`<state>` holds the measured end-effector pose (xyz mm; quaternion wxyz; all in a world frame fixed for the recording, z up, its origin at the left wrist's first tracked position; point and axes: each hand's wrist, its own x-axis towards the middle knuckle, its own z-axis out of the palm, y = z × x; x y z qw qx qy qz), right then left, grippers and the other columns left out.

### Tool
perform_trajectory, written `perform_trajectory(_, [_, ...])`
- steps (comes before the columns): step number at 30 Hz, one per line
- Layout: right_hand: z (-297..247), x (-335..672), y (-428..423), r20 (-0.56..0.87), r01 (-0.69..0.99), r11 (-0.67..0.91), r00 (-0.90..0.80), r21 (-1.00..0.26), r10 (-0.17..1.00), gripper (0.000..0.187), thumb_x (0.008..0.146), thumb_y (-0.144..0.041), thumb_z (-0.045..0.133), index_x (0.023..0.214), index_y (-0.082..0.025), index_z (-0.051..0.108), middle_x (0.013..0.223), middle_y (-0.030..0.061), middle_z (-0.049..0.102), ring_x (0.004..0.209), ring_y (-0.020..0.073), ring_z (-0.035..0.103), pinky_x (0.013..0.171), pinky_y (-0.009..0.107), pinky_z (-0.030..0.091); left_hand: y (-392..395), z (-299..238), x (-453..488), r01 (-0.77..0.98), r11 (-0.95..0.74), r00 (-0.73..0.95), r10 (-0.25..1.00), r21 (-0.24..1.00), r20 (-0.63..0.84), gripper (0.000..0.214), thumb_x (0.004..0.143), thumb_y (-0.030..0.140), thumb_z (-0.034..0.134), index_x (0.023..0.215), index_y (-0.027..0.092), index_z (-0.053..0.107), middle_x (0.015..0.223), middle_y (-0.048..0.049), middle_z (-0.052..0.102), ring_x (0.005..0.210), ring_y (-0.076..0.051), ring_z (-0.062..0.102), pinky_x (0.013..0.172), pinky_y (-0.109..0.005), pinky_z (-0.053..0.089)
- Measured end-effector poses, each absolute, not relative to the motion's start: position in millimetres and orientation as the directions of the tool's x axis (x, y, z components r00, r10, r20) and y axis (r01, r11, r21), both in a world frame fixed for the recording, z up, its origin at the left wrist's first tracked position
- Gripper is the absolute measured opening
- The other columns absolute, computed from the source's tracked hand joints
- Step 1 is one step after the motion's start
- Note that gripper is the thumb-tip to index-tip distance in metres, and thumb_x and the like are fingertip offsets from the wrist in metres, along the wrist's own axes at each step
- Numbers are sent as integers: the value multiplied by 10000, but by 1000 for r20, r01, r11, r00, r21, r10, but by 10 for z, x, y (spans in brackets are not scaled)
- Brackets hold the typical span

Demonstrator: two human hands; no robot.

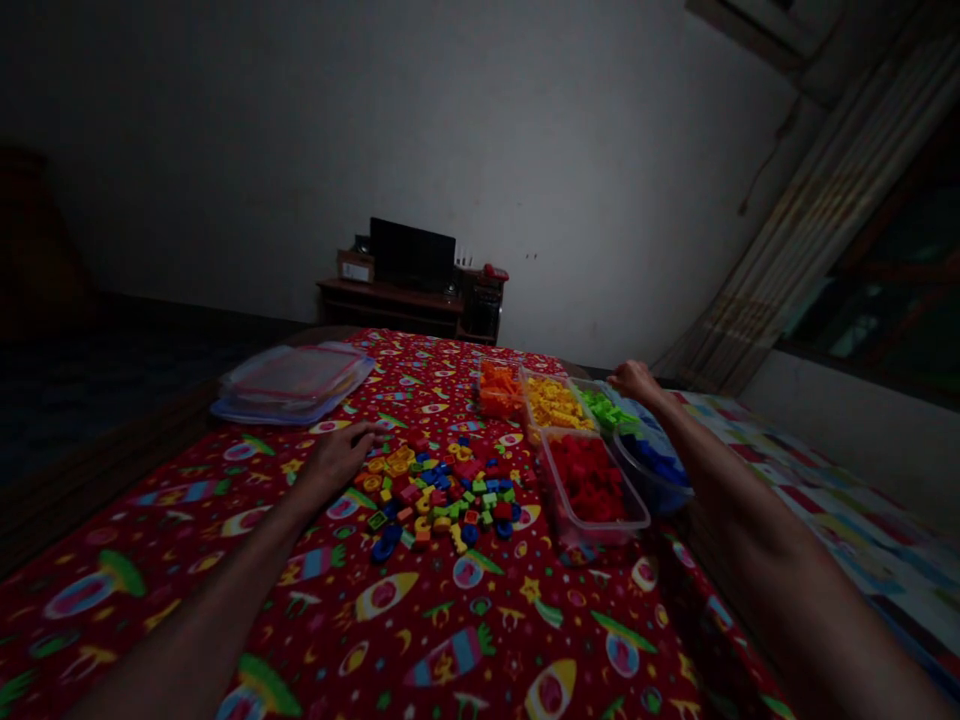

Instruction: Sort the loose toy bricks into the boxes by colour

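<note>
A heap of small plastic pieces in mixed colours (442, 492) lies on the red patterned cloth (420, 620). My left hand (339, 455) rests at the heap's left edge, fingers curled near the yellow pieces; what it holds, if anything, is hidden. My right hand (634, 382) reaches over the far end of the tub of green pieces (604, 408), fingers curled. Beside it stand a tub of orange pieces (499, 388), a tub of yellow pieces (555, 402), a tub of red pieces (592, 480) and a round bowl of blue pieces (656, 462).
Stacked clear lids (292, 380) lie at the far left of the cloth. A dark desk with a monitor (412, 255) stands against the far wall. A bed with a chequered sheet (847, 520) lies to the right, below a curtain (817, 210).
</note>
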<state>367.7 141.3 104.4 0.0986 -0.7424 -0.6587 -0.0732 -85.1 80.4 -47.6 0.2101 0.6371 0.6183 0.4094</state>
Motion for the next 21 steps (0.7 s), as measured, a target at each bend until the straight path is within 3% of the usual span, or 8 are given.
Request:
perform_trajectory(5, [1043,3744,1610,322,993,-66,96,-101,942,308,893,-220,484,1040,-38,684,864,196,687,815,201,652,699,244,438,811,-464,-850,646,-113,-111,965,755,239,394,715,391,437,929,190,701,869,-49,748,756,-228,663,546,-245,473])
perform_trajectory(11, [1081,3581,1463,331,981,-2,68,-196,941,292,857,-157,471,1016,-57,694,859,143,700,687,157,657,608,200,428,831,-491,-858,686,-112,-107,962,719,252,438,732,402,416,981,181,702,848,-46,748,614,-194,629,500,-240,447])
perform_trajectory(16, [1099,3123,1063,317,934,239,-150,-265,937,279,849,-190,456,896,-79,707,775,95,695,671,134,637,583,183,416,805,-471,-827,698,-116,-112,957,707,268,418,729,386,424,946,172,709,857,-50,749,665,-197,644,529,-227,453])
perform_trajectory(21, [859,2373,603,366,756,516,-384,-403,848,269,852,-236,470,883,-105,703,744,58,685,656,119,597,592,193,412,782,-458,-824,666,-125,-97,963,736,252,436,723,379,435,980,153,706,862,-59,748,696,-202,654,538,-231,470])
